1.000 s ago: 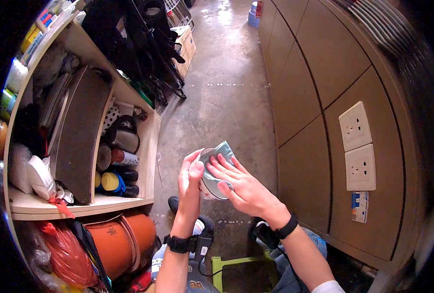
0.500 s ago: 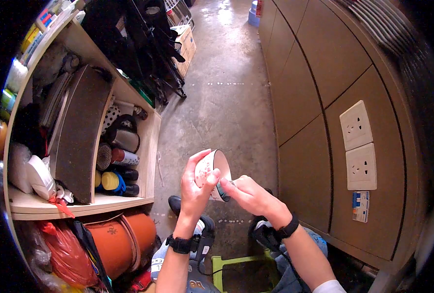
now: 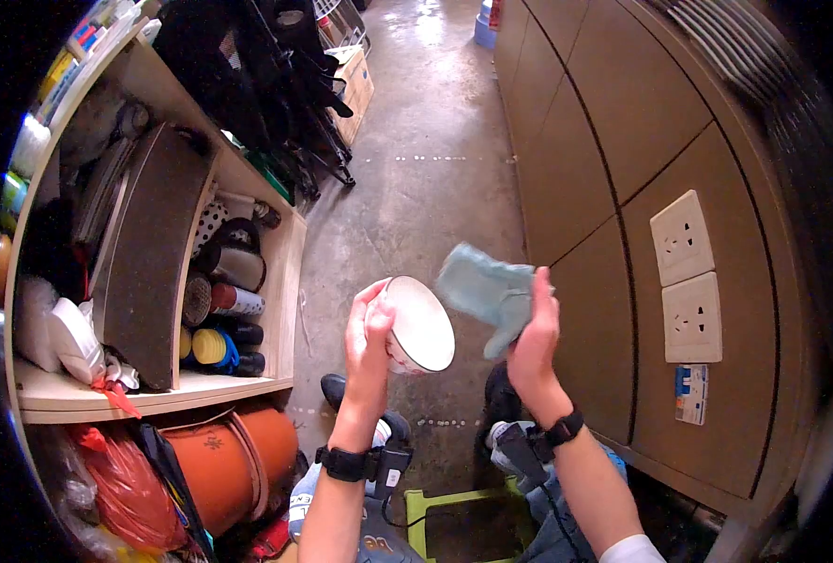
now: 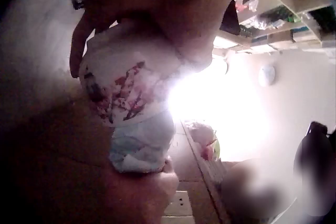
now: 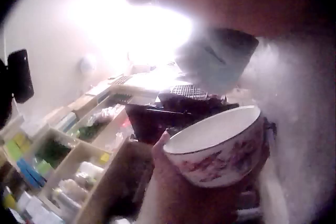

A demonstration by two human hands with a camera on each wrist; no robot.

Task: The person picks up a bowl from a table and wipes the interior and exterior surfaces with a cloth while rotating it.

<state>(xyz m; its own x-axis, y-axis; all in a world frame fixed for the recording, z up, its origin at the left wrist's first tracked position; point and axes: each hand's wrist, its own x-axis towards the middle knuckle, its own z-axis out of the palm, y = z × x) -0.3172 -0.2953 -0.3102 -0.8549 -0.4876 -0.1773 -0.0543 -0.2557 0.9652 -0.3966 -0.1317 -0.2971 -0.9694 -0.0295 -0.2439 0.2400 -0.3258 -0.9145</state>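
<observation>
A white bowl (image 3: 423, 324) with a dark rim is tilted on its side in the head view, its hollow facing right. My left hand (image 3: 367, 347) grips it from the left, thumb at the rim and fingers behind the wall. Pink and red flowers decorate the outside of the bowl (image 4: 126, 90) in the left wrist view. To the right, apart from the bowl, my right hand (image 3: 535, 347) holds a pale blue-green cloth (image 3: 487, 291) that spreads out toward the bowl. In the right wrist view the cloth (image 5: 220, 58) hangs above the bowl (image 5: 218, 150).
A wooden shelf unit (image 3: 248, 389) with bottles and boxes stands on the left, above an orange cylinder (image 3: 215, 469). Brown cabinets with white sockets (image 3: 684, 239) line the right. Between the knees is a green stool (image 3: 416, 525); concrete floor (image 3: 416, 206) stretches ahead.
The right hand pressed the cloth in the bowl, then worked at its lower rim, and has now drawn away to the right with the cloth spread out. The left hand has kept the bowl, turning it.
</observation>
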